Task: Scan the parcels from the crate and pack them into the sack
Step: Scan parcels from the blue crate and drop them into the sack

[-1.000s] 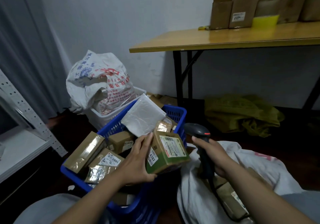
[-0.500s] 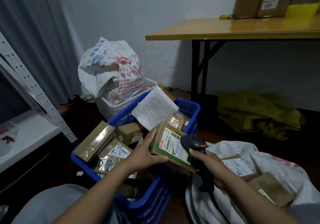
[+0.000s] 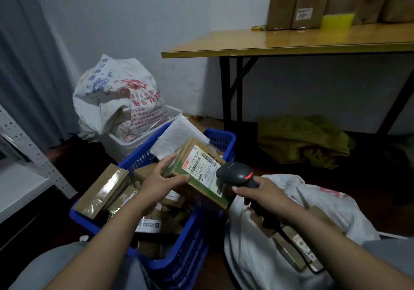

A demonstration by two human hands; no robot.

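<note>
My left hand grips a brown cardboard parcel with a white barcode label, held tilted above the blue crate. My right hand holds a black barcode scanner whose head sits right at the parcel's label, with a red light on top. The crate holds several taped brown parcels and a clear plastic mailer. The white sack lies open to the right of the crate, under my right forearm, with a few parcels inside.
A full printed white sack sits in a white bin behind the crate. A wooden table with open cardboard boxes stands at the back right, with a green cloth on the floor beneath. A white metal shelf is on the left.
My left hand has lifted and tilted the parcel so its label faces up. My right hand has brought the scanner from beside the crate up to the label.
</note>
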